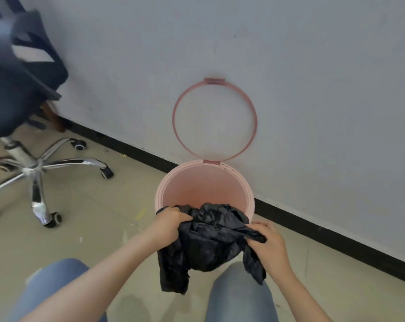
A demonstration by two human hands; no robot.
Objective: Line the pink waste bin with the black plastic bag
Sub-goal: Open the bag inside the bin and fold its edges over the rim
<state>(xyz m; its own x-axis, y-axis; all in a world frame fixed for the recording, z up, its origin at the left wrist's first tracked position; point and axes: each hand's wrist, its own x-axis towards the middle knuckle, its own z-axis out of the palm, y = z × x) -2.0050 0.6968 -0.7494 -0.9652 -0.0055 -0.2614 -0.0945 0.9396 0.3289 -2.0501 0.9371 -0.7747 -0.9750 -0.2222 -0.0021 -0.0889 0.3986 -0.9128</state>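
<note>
A chair [22,94] on a chrome wheeled base stands well off to the left of the hands. The left hand [167,223] grips the crumpled top edge of the bag [208,245], fingers closed into the plastic. The bag hangs between both hands, bunched over the near rim of the bin [204,182], just beyond them. Its ring [215,119] stands hinged up against the wall. The right hand [270,245] pinches the bag's other corner.
</note>
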